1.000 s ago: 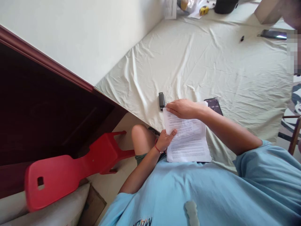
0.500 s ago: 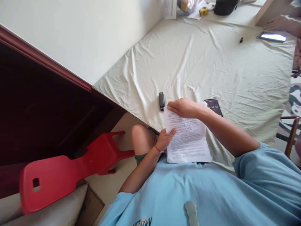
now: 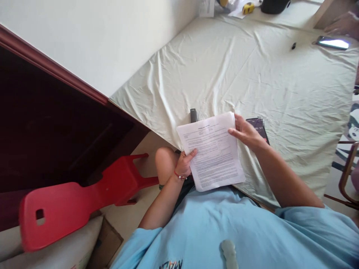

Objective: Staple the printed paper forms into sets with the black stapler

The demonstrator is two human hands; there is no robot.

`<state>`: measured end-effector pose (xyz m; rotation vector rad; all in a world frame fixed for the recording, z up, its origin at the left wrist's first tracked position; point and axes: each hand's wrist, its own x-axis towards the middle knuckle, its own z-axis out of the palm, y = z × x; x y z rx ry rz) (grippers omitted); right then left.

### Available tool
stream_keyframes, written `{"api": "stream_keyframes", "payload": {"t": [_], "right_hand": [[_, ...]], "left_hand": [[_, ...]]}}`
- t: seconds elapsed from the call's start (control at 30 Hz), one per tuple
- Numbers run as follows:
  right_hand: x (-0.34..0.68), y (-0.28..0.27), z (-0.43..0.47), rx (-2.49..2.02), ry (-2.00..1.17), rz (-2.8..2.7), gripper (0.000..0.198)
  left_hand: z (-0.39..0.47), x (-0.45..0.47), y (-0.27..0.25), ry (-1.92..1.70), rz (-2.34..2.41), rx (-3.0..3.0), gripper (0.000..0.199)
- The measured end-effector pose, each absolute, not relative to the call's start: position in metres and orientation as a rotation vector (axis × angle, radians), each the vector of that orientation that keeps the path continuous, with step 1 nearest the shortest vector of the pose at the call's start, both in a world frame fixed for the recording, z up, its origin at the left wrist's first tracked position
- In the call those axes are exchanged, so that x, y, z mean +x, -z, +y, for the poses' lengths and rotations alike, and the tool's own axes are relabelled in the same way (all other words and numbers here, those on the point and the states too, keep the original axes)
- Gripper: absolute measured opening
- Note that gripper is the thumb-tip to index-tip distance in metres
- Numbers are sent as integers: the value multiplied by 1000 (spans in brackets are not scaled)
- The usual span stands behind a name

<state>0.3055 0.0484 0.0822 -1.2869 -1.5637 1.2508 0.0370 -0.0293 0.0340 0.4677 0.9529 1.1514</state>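
A stack of printed paper sheets (image 3: 213, 157) is held tilted over my lap at the table's edge. My left hand (image 3: 185, 163) grips its left edge, thumb on top and fingers hidden beneath. At the upper right corner, my right hand (image 3: 246, 130) has its thumb on the front and its fingers behind the edge. A black stapler (image 3: 193, 115) lies just beyond the stack, its near end covered by the paper. To the right of my right hand lies a phone (image 3: 259, 129) with a timer on its screen, partly hidden by that hand.
A pale cloth covers the table (image 3: 252, 82). At the far side are a yellow tape measure (image 3: 248, 8), a black container (image 3: 273, 5) and a lit phone (image 3: 333, 42) near another person's hand (image 3: 342, 26). A red plastic chair (image 3: 64, 209) stands at left.
My right hand has moved from the stack's upper left to its upper right corner. The stack has turned and shifted left, now covering part of the stapler.
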Motion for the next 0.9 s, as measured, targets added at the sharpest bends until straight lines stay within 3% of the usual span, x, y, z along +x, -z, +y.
{"api": "stream_keyframes", "payload": {"t": [0.13,0.3,0.4,0.53,0.63,0.77,0.9], "right_hand": [[300,-65,23,-1229,-1687,-1341,80],[292,-49,18,-1250,-1722,-1246,77],[293,-41,26,-1363,-1549,-1366,71],[290,-61,47,-1615,-794,-1533,60],[274,-98,58,-1479,-421,-1883,50],[243,-134,60,-1343,-504,-2446,40],[228,-130,62,-1368,-561,-2450,42]], "left_hand": [[-24,35,-31,-1126,910,558,48],[-13,36,-32,-1048,1005,748,49],[-7,37,-32,-1008,1048,771,48],[-7,39,-31,-980,1075,743,48],[-11,43,-33,-933,1037,735,50],[-16,46,-36,-917,1031,742,53],[-19,46,-37,-936,1049,708,55]]}}
